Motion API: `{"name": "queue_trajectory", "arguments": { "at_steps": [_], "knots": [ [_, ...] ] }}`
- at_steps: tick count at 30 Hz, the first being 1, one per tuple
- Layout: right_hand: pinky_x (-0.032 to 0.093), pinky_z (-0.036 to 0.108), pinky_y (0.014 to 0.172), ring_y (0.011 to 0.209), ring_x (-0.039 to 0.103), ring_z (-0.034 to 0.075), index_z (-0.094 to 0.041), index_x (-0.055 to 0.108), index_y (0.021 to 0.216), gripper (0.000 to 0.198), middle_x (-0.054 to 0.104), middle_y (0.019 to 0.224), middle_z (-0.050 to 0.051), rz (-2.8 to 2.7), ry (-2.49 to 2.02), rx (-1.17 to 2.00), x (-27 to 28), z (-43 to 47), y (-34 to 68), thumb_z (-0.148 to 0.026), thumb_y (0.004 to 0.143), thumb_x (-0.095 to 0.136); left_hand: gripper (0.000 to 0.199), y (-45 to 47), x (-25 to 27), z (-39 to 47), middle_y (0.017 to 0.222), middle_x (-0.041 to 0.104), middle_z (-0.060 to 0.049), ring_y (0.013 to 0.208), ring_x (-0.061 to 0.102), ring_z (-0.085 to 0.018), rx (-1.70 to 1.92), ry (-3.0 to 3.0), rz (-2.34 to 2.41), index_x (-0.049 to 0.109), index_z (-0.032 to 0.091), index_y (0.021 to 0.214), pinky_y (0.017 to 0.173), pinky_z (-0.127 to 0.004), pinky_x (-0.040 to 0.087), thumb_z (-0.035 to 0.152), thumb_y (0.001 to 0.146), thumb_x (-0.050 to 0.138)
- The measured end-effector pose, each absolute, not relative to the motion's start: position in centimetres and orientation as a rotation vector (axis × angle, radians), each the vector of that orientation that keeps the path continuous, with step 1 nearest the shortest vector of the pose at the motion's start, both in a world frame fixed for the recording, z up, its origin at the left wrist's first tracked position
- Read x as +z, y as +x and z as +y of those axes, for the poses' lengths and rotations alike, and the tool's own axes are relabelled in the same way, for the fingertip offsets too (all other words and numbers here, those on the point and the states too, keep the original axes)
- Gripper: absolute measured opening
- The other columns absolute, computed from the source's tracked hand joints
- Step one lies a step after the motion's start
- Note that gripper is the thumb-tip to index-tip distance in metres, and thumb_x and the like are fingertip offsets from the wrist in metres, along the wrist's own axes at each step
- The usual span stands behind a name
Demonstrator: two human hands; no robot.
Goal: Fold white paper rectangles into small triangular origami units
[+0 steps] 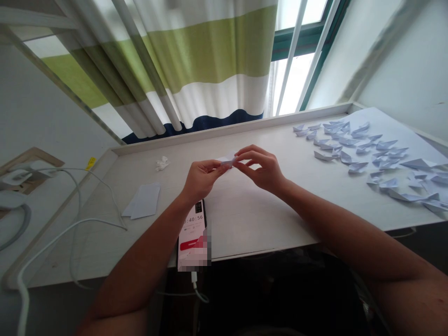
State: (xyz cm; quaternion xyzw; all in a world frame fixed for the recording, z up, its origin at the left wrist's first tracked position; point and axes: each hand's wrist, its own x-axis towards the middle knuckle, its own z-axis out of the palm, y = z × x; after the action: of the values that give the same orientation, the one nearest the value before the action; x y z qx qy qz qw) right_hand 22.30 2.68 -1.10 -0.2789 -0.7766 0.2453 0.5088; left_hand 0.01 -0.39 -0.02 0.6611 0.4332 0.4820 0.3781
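A small folded piece of white paper [228, 161] is held up between my two hands over the middle of the white desk. My left hand [202, 179] pinches its left end between thumb and fingers. At the other end, the thumb and fingertips of my right hand [261, 167] grip the paper, with the remaining fingers arched above it. Parts of the paper are hidden behind the fingers. Many folded paper boats [346, 142] lie spread over the right side of the desk.
Flat paper sheets [143, 201] and a crumpled tissue [162, 163] lie on the left of the desk [252, 228]. A phone [192, 231] with a plugged-in cable rests at the front edge, under my left forearm. White cables [52, 245] run at far left. A curtain [210, 56] hangs behind.
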Motion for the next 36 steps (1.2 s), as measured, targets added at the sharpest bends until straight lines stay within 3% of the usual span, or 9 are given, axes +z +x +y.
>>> {"name": "queue_trajectory", "arguments": {
  "at_steps": [6, 10, 17, 22, 27, 31, 36],
  "knots": [
    [0.074, 0.047, 0.087, 0.109, 0.076, 0.027, -0.028, 0.082, 0.111, 0.024, 0.078, 0.122, 0.009, -1.866, -0.64, 0.61, -1.1, 2.8, 22.5, -0.049, 0.102, 0.075, 0.032, 0.5, 0.2, -0.7, 0.099, 0.087, -0.007, 0.097, 0.08, -0.026, 1.33, 1.808, 1.145, 0.09, 0.024, 0.101, 0.093, -0.041, 0.064, 0.055, 0.09, 0.087],
    [0.074, 0.046, 0.085, 0.105, 0.076, 0.026, -0.027, 0.082, 0.113, 0.024, 0.077, 0.119, 0.009, -1.864, -0.601, 0.626, -1.2, 2.9, 22.6, -0.048, 0.102, 0.076, 0.035, 0.6, 0.5, -1.1, 0.103, 0.087, -0.007, 0.097, 0.082, -0.026, 1.371, 1.818, 1.147, 0.088, 0.023, 0.109, 0.096, -0.043, 0.066, 0.053, 0.09, 0.088],
    [0.072, 0.045, 0.084, 0.103, 0.075, 0.026, -0.026, 0.08, 0.101, 0.033, 0.077, 0.113, 0.009, -1.838, -0.662, 0.736, -1.1, 2.6, 22.1, -0.059, 0.099, 0.077, 0.039, 0.6, 0.4, -1.1, 0.099, 0.085, -0.007, 0.083, 0.084, -0.024, 1.338, 1.746, 1.084, 0.082, 0.021, 0.108, 0.073, -0.037, 0.069, 0.056, 0.09, 0.087],
    [0.066, 0.049, 0.098, 0.11, 0.074, 0.029, -0.025, 0.072, 0.098, 0.041, 0.079, 0.112, 0.01, -1.795, -0.717, 0.942, -1.4, 2.9, 21.8, -0.065, 0.099, 0.073, 0.039, 0.5, -0.2, -0.8, 0.098, 0.085, -0.007, 0.088, 0.083, -0.024, 1.346, 1.817, 1.149, 0.08, 0.022, 0.101, 0.083, -0.037, 0.067, 0.059, 0.091, 0.085],
    [0.062, 0.053, 0.099, 0.1, 0.073, 0.028, -0.024, 0.071, 0.094, 0.037, 0.079, 0.104, 0.009, -1.886, -0.779, 0.822, -1.5, 3.2, 22.1, -0.061, 0.101, 0.073, 0.039, 0.5, 0.2, -1.0, 0.109, 0.085, -0.009, 0.106, 0.08, -0.027, 1.238, 1.939, 1.249, 0.078, 0.022, 0.099, 0.086, -0.037, 0.065, 0.06, 0.093, 0.083],
    [0.063, 0.054, 0.101, 0.1, 0.075, 0.029, -0.026, 0.076, 0.096, 0.036, 0.08, 0.101, 0.007, -1.817, -0.741, 0.804, -1.2, 2.8, 22.0, -0.062, 0.097, 0.077, 0.04, 0.6, 0.4, -1.2, 0.101, 0.085, -0.011, 0.096, 0.081, -0.026, 1.261, 1.833, 1.175, 0.077, 0.019, 0.094, 0.089, -0.041, 0.066, 0.058, 0.089, 0.087],
    [0.066, 0.05, 0.094, 0.096, 0.077, 0.027, -0.026, 0.079, 0.099, 0.037, 0.081, 0.099, 0.007, -1.727, -0.747, 0.765, -0.9, 1.9, 21.8, -0.062, 0.093, 0.082, 0.047, 0.4, 0.3, -0.9, 0.094, 0.085, -0.007, 0.088, 0.083, -0.024, 1.287, 1.655, 1.078, 0.076, 0.02, 0.12, 0.086, -0.039, 0.067, 0.048, 0.086, 0.093]
  ]
}}
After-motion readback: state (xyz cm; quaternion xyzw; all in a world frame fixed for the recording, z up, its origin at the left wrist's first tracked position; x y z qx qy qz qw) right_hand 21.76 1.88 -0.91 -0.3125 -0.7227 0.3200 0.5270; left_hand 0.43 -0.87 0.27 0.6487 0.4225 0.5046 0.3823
